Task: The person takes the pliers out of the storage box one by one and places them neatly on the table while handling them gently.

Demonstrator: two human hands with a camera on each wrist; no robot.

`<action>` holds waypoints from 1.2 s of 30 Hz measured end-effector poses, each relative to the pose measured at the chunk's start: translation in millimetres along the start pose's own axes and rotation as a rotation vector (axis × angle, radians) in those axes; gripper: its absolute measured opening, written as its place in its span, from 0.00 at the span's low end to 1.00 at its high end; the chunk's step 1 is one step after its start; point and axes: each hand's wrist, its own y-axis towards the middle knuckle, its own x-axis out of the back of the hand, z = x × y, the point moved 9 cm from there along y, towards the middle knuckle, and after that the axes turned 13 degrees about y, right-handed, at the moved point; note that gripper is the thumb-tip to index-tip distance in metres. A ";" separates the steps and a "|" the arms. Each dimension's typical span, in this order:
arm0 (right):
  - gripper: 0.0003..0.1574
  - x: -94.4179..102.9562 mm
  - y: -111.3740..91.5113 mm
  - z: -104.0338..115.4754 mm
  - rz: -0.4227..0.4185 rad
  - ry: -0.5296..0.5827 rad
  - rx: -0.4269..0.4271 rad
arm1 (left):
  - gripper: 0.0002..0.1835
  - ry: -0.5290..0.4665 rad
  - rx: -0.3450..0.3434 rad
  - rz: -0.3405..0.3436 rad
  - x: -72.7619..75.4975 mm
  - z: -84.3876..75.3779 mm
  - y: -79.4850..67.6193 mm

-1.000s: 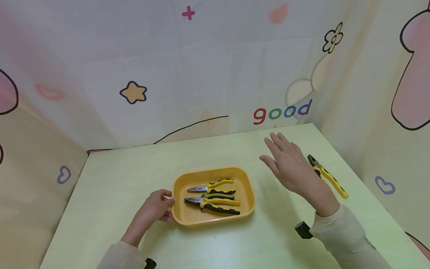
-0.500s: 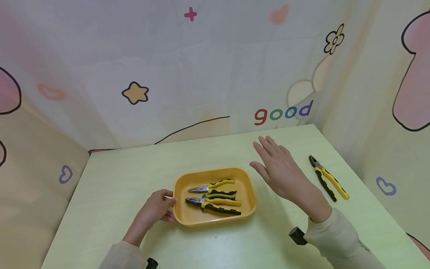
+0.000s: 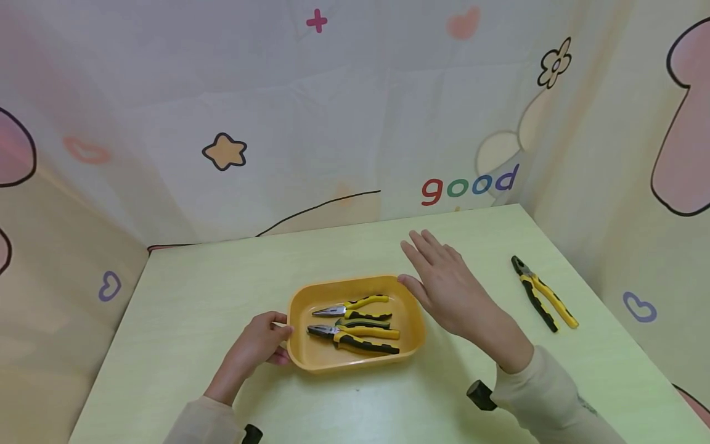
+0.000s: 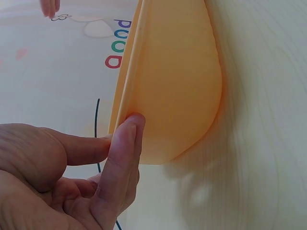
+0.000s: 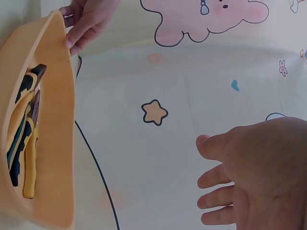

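A yellow plastic tray (image 3: 360, 366) stands on the table, its left rim pinched between the thumb and fingers of my left hand (image 3: 256, 340). Inside lie needle-nose pliers (image 3: 333, 311) and combination pliers (image 3: 366, 345), both with yellow and black handles. A green handle (image 3: 363, 323) shows between them; the rest of that tool is mostly covered. My right hand (image 3: 450, 293) hovers near the tray's right end, fingers straight and holding nothing; its palm shows in the right wrist view. From the left wrist view, the tray's outer wall (image 4: 177, 81) is visible beyond my fingers.
Another pair of yellow and black pliers (image 3: 551, 297) lies on the light green table (image 3: 183, 296), near its right edge. Printed cloth walls (image 3: 310, 135) close off the back and both sides.
My right hand has moved left, from beside the pliers on the table to the tray's right end. Those pliers are now fully uncovered. My left hand keeps its grip on the tray rim.
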 end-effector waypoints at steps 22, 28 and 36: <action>0.41 -24.4 3.2 31.9 0.033 -0.004 0.079 | 0.19 -0.004 0.005 -0.008 -0.4 2.3 1.2; 0.38 -34.9 3.2 45.3 0.048 -0.016 0.137 | 0.19 -0.004 0.007 -0.006 -0.4 2.1 0.9; 0.35 -51.1 2.2 60.0 0.111 0.001 0.215 | 0.19 -0.016 -0.006 0.001 -1.1 0.1 -0.4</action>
